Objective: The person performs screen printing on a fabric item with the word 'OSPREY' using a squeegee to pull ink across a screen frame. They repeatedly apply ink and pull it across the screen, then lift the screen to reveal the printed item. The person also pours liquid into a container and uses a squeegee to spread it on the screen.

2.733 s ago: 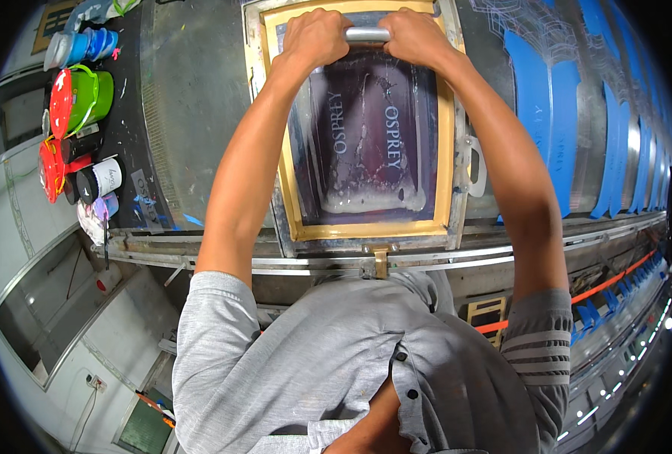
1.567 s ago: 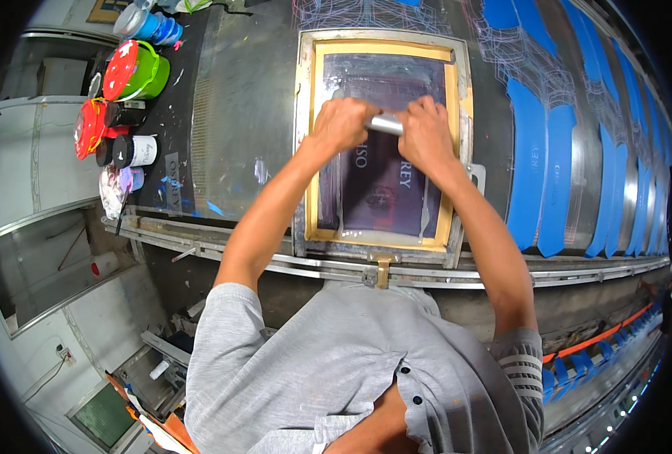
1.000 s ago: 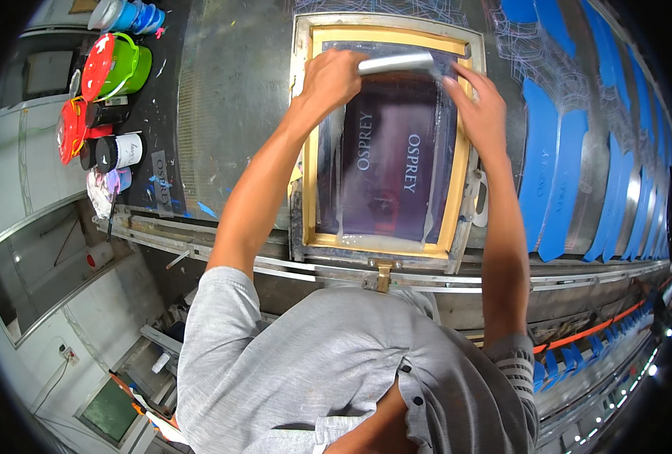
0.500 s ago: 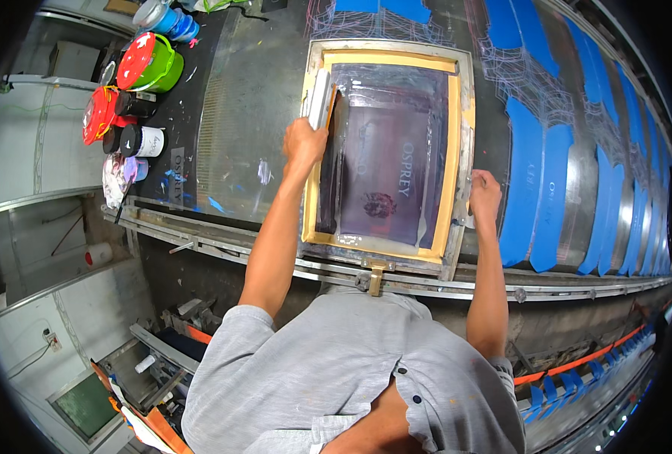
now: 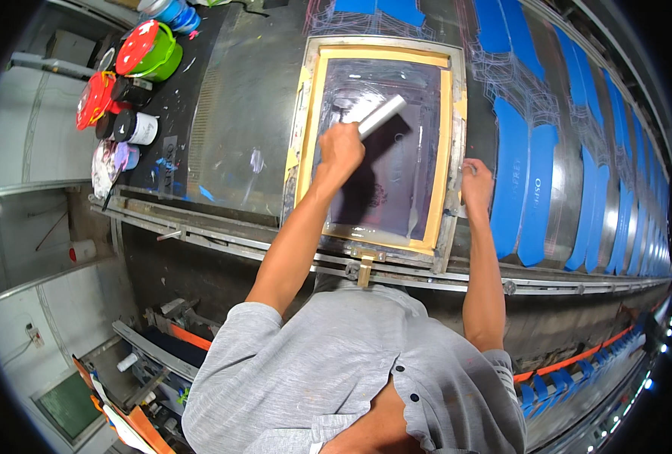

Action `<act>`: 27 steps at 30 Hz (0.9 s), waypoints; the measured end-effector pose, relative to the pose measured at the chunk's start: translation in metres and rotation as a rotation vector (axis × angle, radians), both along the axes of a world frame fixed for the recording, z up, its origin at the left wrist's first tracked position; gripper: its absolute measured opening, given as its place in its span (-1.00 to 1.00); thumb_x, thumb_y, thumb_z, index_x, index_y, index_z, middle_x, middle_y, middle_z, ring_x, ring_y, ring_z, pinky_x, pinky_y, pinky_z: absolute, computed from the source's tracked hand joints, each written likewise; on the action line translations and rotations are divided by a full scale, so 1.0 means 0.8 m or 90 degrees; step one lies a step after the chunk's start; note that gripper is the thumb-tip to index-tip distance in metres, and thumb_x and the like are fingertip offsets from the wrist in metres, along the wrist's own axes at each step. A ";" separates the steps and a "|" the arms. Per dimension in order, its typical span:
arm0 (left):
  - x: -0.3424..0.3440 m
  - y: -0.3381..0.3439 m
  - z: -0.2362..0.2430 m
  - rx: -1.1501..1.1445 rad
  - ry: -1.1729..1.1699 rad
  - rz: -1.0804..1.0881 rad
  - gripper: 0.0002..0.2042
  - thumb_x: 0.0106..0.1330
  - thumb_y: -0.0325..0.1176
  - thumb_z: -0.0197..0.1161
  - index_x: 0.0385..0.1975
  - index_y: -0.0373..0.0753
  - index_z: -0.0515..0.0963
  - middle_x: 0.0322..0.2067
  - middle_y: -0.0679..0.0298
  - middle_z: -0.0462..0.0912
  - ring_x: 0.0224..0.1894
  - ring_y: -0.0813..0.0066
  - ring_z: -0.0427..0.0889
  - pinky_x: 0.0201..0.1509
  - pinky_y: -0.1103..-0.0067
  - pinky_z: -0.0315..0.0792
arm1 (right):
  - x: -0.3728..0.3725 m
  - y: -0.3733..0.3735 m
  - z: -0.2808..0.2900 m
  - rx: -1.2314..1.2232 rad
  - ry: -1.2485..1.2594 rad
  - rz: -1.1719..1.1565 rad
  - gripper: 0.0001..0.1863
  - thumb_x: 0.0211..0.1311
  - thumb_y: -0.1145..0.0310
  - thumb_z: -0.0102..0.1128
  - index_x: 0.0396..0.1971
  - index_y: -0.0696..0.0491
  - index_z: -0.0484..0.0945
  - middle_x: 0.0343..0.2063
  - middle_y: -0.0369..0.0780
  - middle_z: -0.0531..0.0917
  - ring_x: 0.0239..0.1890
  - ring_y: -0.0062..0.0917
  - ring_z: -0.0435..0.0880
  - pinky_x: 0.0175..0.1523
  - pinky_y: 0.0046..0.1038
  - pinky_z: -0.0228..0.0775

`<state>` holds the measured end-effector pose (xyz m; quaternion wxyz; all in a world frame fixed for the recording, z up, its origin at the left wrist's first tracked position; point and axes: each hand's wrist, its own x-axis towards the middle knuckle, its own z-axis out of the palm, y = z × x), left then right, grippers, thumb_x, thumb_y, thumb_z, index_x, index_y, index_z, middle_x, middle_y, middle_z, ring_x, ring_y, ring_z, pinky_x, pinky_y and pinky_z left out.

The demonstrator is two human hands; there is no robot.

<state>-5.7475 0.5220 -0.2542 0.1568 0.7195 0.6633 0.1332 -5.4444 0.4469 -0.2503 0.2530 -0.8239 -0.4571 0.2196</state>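
Note:
My left hand (image 5: 341, 151) grips a long silver-handled squeegee (image 5: 380, 116) at its lower end, held diagonally above the dark mesh (image 5: 419, 174) of the printing screen. The squeegee casts a shadow on the mesh, which has glossy streaks, pale lettering and a small reddish mark. Yellow tape lines the inside of the metal frame (image 5: 454, 91). Beside the frame's right edge, my right hand (image 5: 478, 181) has curled fingers around the side handle, which it mostly hides. A brass bracket (image 5: 364, 270) sits at the frame's near edge.
Buckets and tubs (image 5: 146, 59) of red, green, black and blue stand along the left of the dark bench (image 5: 230, 129). Blue printed shapes (image 5: 516, 189) on the bench extend rightward in rows. A metal rail (image 5: 290, 261) runs along the near edge, with a lower shelf at bottom left.
Over the last half second the squeegee has swung from upright at the screen's left side to a diagonal over its middle, my left hand moving rightward. My right hand stays beside the frame.

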 end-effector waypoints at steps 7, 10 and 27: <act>-0.031 -0.142 0.021 0.026 -0.099 -0.218 -0.65 0.12 -0.68 0.12 -0.10 -0.29 0.65 -0.16 -0.05 0.74 -0.16 -0.08 0.74 -0.15 0.16 0.62 | 0.001 -0.001 0.004 0.008 0.007 0.003 -0.75 0.28 0.27 0.17 -0.17 0.02 0.74 -0.35 0.06 0.75 -0.27 -0.04 0.75 -0.07 -0.15 0.53; -0.046 -0.210 0.021 0.076 -0.100 -0.239 -0.58 0.08 -0.71 0.15 -0.03 -0.27 0.64 -0.03 0.04 0.73 -0.02 0.03 0.73 -0.02 0.24 0.63 | 0.001 0.001 0.003 0.011 0.018 0.004 -0.74 0.26 0.26 0.17 -0.18 0.03 0.74 -0.35 0.06 0.75 -0.27 -0.02 0.75 -0.08 -0.15 0.53; -0.045 0.003 0.124 0.151 0.113 -0.612 -0.62 0.18 -0.58 0.27 -0.07 0.05 0.77 0.00 0.53 0.77 0.30 0.33 0.45 0.46 0.05 0.11 | 0.005 0.014 -0.009 -0.029 0.042 -0.008 -0.70 0.23 0.13 0.30 -0.19 0.02 0.73 -0.34 0.12 0.74 -0.18 0.05 0.73 -0.03 -0.10 0.55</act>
